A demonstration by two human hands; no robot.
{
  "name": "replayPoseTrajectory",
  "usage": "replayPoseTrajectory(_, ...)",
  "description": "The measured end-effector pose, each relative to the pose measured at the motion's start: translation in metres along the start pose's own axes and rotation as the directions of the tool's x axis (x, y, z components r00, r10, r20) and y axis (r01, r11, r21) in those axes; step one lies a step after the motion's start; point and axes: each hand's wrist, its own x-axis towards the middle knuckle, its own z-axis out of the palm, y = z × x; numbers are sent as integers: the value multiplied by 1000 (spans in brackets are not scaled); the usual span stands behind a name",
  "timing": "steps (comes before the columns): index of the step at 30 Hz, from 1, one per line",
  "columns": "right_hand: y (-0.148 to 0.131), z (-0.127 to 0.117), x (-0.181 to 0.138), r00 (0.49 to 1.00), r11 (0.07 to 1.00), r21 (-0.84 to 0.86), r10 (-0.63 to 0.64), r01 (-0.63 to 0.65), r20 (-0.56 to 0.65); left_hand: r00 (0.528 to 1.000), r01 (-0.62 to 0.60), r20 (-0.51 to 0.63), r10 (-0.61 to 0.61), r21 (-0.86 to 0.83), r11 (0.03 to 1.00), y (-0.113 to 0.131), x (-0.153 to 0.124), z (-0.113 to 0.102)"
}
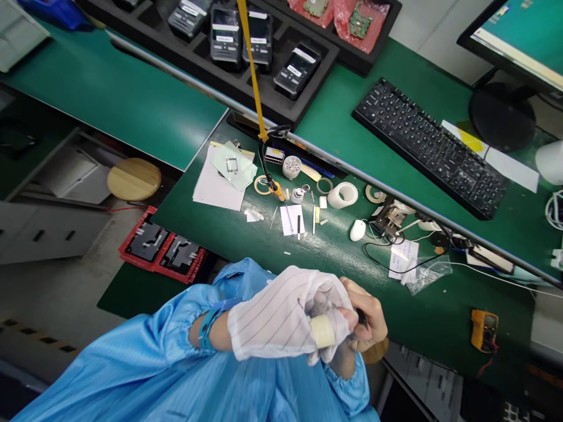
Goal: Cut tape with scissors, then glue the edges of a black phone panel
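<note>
Fingers: bare right hand (370, 310) pinches small dark object (362, 318); left hand (328, 321) curled alongside, hold unclear; slack striped white-cloth glove (273, 315) might snag.

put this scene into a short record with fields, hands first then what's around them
left hand: white striped glove, pale tape around one finger, close against the right hand; grip unclear
right hand: bare, fingers curled around a small dark item, mostly hidden
lower bench: white mouse, white roll, yellow meter
upper bench: black keyboard, black tray holding labelled devices
</note>
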Motion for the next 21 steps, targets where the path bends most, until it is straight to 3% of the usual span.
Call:
replayPoseTrajectory(6,-2,-3,4,1000,999,-43,-14,14,7,1000,1,13,-1,-17,1000,1,1,-1)
replayPoseTrajectory(11,-3,-12,6,993,998,-55,12,-6,116,1000,-19,-24,20,21,1000,1,1,-1)
replayPoseTrajectory(18,0,-5,-4,1000,998,-66,2,-1,15,999,-16,34,17,-27,999,-7,4,-5)
replayPoseTrajectory(21,-1,-2,-4,1000,998,-70,3,-3,10,1000,-21,-4,21,-1,1000,-5,4,-4)
